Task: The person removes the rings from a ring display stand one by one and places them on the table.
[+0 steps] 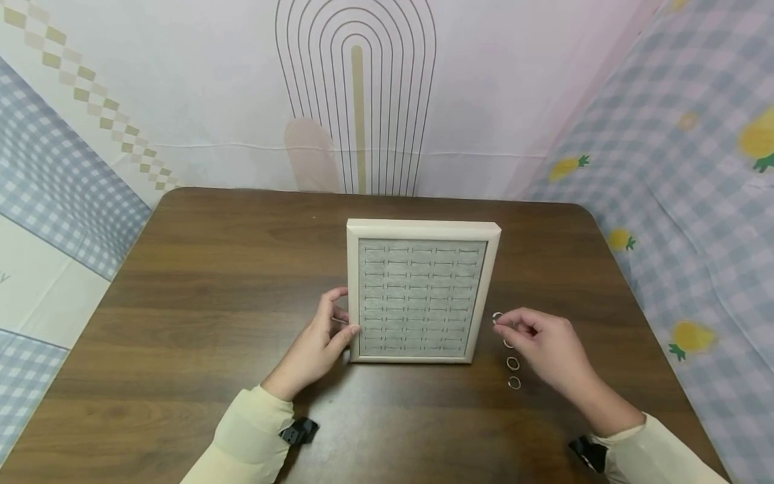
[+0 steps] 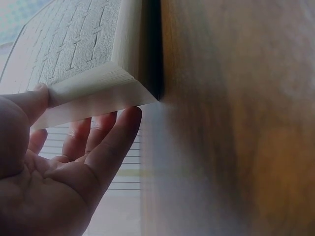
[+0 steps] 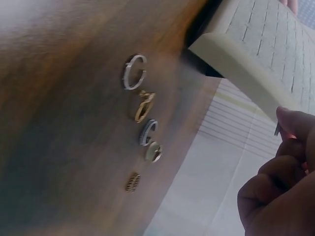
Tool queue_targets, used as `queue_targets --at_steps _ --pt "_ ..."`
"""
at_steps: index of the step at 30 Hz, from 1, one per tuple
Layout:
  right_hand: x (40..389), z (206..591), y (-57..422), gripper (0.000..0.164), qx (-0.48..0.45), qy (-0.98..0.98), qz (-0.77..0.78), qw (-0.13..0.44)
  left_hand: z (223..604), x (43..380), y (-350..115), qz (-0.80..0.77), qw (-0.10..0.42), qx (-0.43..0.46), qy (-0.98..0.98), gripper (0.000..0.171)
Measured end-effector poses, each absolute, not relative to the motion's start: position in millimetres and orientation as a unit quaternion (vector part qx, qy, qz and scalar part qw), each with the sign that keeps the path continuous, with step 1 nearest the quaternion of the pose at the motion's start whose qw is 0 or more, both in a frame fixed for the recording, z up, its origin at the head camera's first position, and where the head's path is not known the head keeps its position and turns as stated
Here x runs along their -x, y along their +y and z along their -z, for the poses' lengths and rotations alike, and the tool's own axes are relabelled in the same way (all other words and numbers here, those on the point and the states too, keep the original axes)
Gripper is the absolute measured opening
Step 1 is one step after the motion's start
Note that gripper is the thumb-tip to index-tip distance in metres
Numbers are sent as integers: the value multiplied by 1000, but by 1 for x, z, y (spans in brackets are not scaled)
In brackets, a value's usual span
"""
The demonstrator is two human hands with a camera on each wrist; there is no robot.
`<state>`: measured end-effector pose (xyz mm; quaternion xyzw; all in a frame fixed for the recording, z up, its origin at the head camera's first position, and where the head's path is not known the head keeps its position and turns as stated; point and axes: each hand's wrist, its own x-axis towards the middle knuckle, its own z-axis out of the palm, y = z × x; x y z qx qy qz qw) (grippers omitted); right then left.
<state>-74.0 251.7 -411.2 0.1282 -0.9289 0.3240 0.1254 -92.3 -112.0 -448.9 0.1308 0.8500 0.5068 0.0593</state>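
Note:
A cream-framed ring display board (image 1: 417, 299) with grey slotted padding stands tilted on the table. My left hand (image 1: 317, 339) grips its lower left side, the thumb (image 2: 37, 101) on the front edge and the fingers against the side. To the right of the board, my right hand (image 1: 544, 343) pinches a small silver ring (image 3: 277, 129) between thumb and fingertips; most of it is hidden. Below that hand, a silver open ring (image 3: 134, 72), a gold ring (image 3: 143, 107) and several more rings lie in a row on the wood.
The brown wooden table (image 1: 211, 302) has rounded far corners. Behind it hangs a white cloth (image 1: 230, 87) printed with arches. Blue checked cloth (image 1: 677, 222) with yellow fruit prints borders the right side.

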Motion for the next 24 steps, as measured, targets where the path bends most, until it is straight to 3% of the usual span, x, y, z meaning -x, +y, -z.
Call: queue_targets --at_steps 8,24 --pt "70 423 269 5 -60 -945 -312 79 449 93 -111 -502 47 -141 852 61" --pt "68 445 300 6 3 -968 -247 -38 450 94 -112 -504 60 -133 851 61"
